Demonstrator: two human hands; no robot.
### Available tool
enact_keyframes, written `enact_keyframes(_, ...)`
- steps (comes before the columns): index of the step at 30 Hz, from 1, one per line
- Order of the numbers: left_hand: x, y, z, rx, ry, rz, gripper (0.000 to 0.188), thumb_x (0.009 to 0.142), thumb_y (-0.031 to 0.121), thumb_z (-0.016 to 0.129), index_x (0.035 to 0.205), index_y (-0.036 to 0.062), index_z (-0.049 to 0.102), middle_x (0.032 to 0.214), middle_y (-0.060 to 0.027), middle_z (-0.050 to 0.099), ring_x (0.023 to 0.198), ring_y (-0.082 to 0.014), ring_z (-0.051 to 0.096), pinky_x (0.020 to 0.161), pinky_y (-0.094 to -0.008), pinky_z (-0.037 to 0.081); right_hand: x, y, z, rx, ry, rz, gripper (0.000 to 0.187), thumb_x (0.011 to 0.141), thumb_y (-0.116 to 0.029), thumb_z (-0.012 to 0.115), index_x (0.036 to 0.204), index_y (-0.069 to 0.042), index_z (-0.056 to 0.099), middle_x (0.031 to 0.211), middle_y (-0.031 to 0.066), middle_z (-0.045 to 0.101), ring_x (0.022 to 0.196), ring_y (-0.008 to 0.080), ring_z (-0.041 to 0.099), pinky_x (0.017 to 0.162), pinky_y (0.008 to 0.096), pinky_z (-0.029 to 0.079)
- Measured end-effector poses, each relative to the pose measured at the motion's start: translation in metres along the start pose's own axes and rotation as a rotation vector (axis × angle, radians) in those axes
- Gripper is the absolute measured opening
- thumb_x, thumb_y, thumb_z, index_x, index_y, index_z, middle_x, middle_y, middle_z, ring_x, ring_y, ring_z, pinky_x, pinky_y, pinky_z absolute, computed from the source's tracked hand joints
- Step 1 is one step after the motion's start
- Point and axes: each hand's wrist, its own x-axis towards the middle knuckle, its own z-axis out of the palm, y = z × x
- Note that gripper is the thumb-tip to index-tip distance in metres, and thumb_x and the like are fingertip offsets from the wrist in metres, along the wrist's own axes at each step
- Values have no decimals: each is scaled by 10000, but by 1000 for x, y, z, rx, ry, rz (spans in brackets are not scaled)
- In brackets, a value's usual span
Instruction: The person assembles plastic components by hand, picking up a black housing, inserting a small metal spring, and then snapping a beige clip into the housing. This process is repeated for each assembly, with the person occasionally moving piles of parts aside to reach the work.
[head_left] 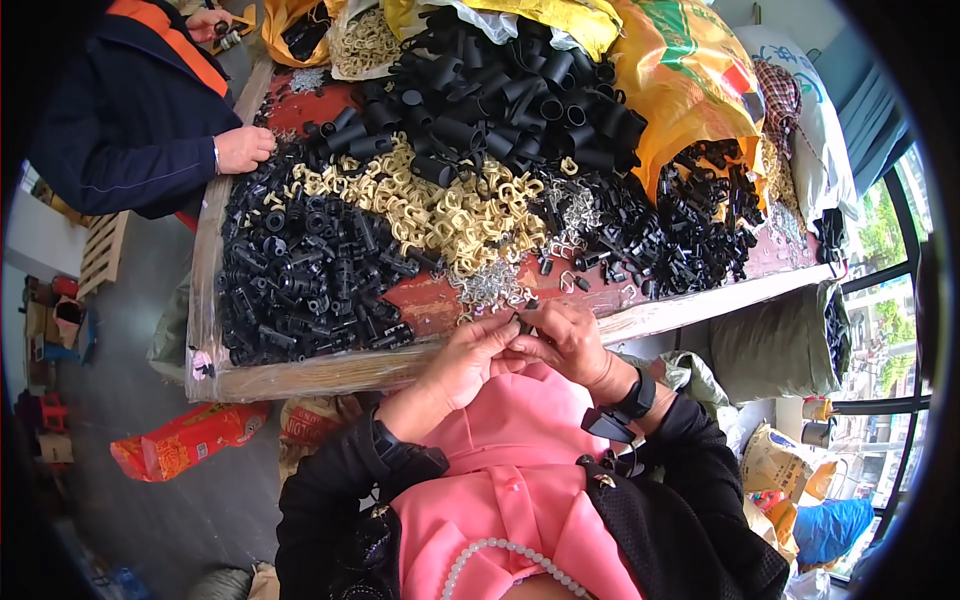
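My left hand (468, 358) and my right hand (572, 345) meet over the near edge of the table, fingertips pinched together. Between them is a small dark part (522, 324), mostly covered by the fingers, so its exact kind cannot be made out. Just beyond my hands lies a little heap of small silvery metal pieces (489, 285). Behind that spreads a pile of cream-coloured curved plastic pieces (470, 215). Black ribbed plastic parts (300, 270) are heaped at the left, and small black clips (640, 235) lie to the right.
Large black tube-like pieces (540, 100) are piled at the back beside an orange sack (685, 75) spilling black parts. A wooden rim (300, 380) borders the table. At the far left another person's hand (245, 150) rests by the table. A red bag (190, 440) lies on the floor.
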Motion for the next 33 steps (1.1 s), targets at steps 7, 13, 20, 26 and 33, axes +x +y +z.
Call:
enact_keyframes(7,17,15,-29,100,-95,64,223,850,222,489,934,25,553,779,-44,584,638,-108,574,557,-198,483,30,41,-34,-156,116,56,213,675,-60,634,873,-32,563,633,69,493,543,218,500,496,300,407)
enact_keyframes(13,26,21,-35,107,-91,148,217,849,211,492,920,12,538,800,-67,584,638,-109,571,551,-195,476,89,155,-72,-555,265,155,201,681,-100,601,863,-54,529,789,101,515,779,289,500,675,365,414)
enact_keyframes(20,19,31,-29,76,6,107,244,838,151,501,1020,-11,489,874,-114,573,713,-151,575,624,-225,490,101,194,-72,-856,-181,382,366,624,-232,637,939,-99,507,935,93,480,914,301,432,735,403,380)
enact_keyframes(26,8,26,-35,56,-23,106,243,837,121,496,1044,-6,481,903,-123,573,741,-157,577,642,-230,492,85,161,-90,-702,-89,341,331,609,-232,632,884,-73,538,852,113,503,832,305,486,703,388,411)
enact_keyframes(33,0,30,-22,86,-14,158,250,835,111,504,1049,-14,475,905,-107,581,682,-107,546,605,-196,459,91,80,-126,-583,-448,385,254,613,-208,626,781,-22,585,717,132,552,697,305,547,632,364,442)
